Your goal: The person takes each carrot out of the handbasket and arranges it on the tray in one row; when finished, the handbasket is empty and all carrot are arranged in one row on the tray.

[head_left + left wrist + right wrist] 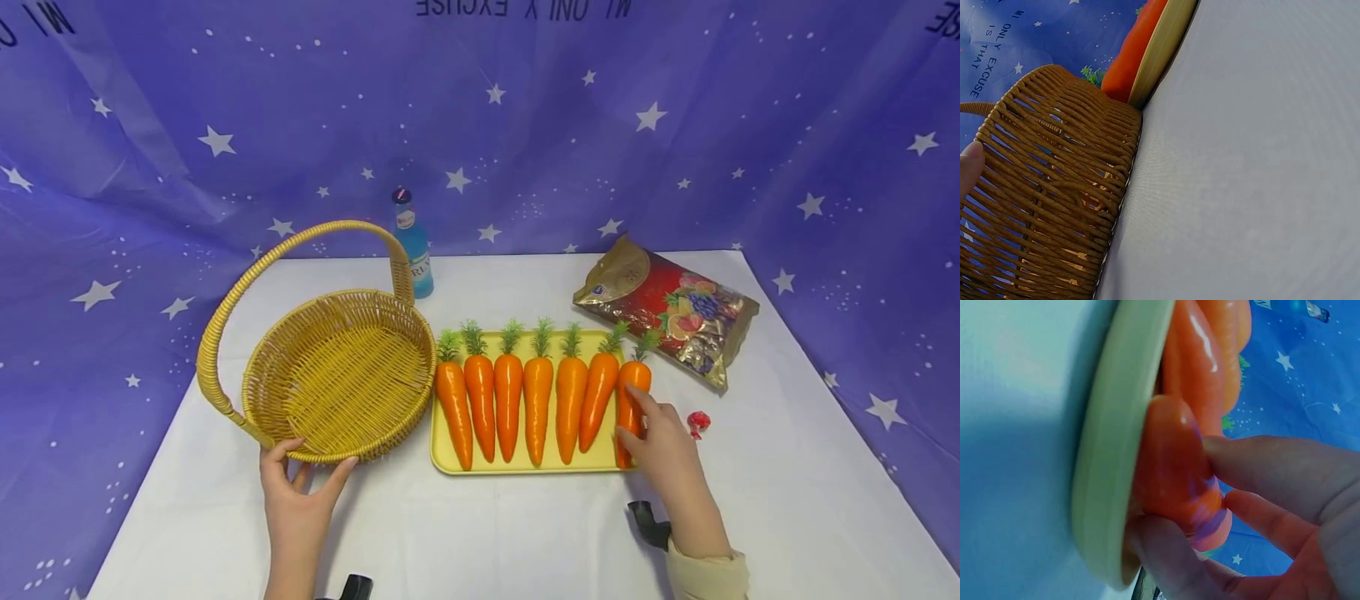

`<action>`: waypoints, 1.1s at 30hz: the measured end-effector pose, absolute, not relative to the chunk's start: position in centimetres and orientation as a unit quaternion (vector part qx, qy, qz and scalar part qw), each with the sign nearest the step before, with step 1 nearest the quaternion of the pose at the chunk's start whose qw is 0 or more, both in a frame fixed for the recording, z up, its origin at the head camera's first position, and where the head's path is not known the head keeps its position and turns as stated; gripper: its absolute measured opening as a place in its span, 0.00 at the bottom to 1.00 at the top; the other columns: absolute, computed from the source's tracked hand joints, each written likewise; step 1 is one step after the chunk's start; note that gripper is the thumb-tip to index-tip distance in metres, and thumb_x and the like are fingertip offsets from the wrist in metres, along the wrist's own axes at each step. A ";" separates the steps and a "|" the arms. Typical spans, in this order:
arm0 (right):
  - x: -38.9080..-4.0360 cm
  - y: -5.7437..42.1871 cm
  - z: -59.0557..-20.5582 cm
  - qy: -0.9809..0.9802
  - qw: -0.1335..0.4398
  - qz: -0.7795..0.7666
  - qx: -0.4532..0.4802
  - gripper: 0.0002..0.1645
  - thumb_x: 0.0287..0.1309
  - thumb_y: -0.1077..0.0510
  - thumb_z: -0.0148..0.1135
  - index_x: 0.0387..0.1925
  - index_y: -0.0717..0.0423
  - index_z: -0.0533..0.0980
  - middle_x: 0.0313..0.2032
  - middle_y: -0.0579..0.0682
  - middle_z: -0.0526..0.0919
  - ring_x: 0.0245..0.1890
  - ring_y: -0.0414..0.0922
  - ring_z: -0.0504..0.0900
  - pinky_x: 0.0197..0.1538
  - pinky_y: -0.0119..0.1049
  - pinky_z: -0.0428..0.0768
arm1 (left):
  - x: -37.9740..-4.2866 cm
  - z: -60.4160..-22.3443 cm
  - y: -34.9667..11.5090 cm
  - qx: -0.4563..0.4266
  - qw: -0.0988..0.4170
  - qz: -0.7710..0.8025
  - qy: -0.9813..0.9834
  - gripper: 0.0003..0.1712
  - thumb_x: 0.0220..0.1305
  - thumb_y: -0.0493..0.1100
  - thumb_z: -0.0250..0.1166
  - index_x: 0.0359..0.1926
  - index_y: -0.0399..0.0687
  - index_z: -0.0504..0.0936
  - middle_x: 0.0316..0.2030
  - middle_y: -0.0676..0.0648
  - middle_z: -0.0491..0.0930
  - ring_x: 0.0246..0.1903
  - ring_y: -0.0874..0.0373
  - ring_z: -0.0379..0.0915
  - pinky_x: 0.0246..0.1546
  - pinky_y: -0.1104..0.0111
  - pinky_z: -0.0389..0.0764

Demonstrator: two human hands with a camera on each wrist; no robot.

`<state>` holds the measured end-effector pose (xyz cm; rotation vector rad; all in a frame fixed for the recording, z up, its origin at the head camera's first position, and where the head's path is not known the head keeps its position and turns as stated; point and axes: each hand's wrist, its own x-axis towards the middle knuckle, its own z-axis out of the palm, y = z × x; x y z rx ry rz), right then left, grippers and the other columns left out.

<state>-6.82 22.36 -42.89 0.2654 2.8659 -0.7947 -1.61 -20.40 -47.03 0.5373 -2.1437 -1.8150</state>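
A yellow wicker basket (341, 450) with a tall arched handle stands on the left side of the table. My left hand (296, 500) holds its near rim, with a fingertip showing against the weave (1041, 187) in the left wrist view. Several orange carrots with green tops lie side by side on a pale yellow tray (495, 468), right beside the basket. At the tray's right edge, my right hand (663, 442) pinches the rightmost carrot (634, 379) between thumb and fingers. In the right wrist view this carrot (1169, 462) is low against the tray's rim (1110, 456).
Behind the basket stands a blue bottle (416, 258). A red and gold bag (667, 308) with fruit pictures lies at the back right. One red wrapped candy (698, 423) sits right of my right hand. Starry blue cloth (525, 167) hangs behind the white table (480, 533).
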 end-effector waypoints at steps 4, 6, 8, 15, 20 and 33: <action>-7.1 21.9 -43.1 0.958 0.078 -0.261 0.088 0.39 0.59 0.53 0.65 0.69 0.57 0.62 0.50 0.69 0.68 0.39 0.59 0.75 0.42 0.56 0.81 | -1.5 -47.0 -20.4 0.187 0.141 -0.626 -0.744 0.48 0.48 0.34 0.77 0.63 0.38 0.55 0.73 0.52 0.36 0.72 0.46 0.39 0.57 0.77 0.71; -7.2 21.7 -43.2 0.958 0.078 -0.259 0.089 0.39 0.60 0.53 0.65 0.69 0.57 0.62 0.49 0.68 0.67 0.38 0.58 0.74 0.40 0.54 0.82 | -1.5 -47.0 -20.4 0.186 0.142 -0.625 -0.745 0.48 0.48 0.35 0.77 0.63 0.38 0.55 0.74 0.52 0.36 0.72 0.46 0.40 0.57 0.78 0.71; -7.4 21.6 -43.3 0.958 0.078 -0.259 0.091 0.39 0.60 0.52 0.65 0.69 0.56 0.62 0.48 0.67 0.67 0.37 0.57 0.74 0.38 0.51 0.83 | -1.5 -47.0 -20.3 0.183 0.143 -0.625 -0.745 0.48 0.48 0.34 0.76 0.63 0.38 0.55 0.74 0.52 0.35 0.72 0.46 0.40 0.56 0.79 0.71; -8.0 21.1 -43.7 0.959 0.072 -0.259 0.085 0.39 0.60 0.53 0.64 0.69 0.57 0.62 0.46 0.65 0.66 0.33 0.54 0.72 0.33 0.43 0.80 | -1.4 -46.9 -20.2 0.176 0.160 -0.618 -0.750 0.47 0.47 0.33 0.77 0.62 0.36 0.55 0.73 0.50 0.37 0.72 0.46 0.42 0.58 0.80 0.69; -8.0 20.7 -43.6 0.963 0.079 -0.247 0.076 0.39 0.60 0.54 0.63 0.70 0.58 0.61 0.46 0.66 0.65 0.30 0.55 0.72 0.30 0.43 0.81 | -1.3 -46.9 -20.3 0.181 0.157 -0.613 -0.753 0.47 0.48 0.34 0.77 0.63 0.37 0.55 0.73 0.50 0.39 0.71 0.46 0.44 0.58 0.79 0.69; -7.6 20.9 -44.0 0.964 0.082 -0.246 0.067 0.38 0.62 0.52 0.61 0.71 0.57 0.60 0.48 0.66 0.64 0.30 0.54 0.72 0.31 0.44 0.81 | -1.4 -46.7 -20.2 0.180 0.149 -0.607 -0.759 0.46 0.49 0.37 0.77 0.62 0.37 0.56 0.73 0.48 0.38 0.71 0.46 0.43 0.62 0.70 0.69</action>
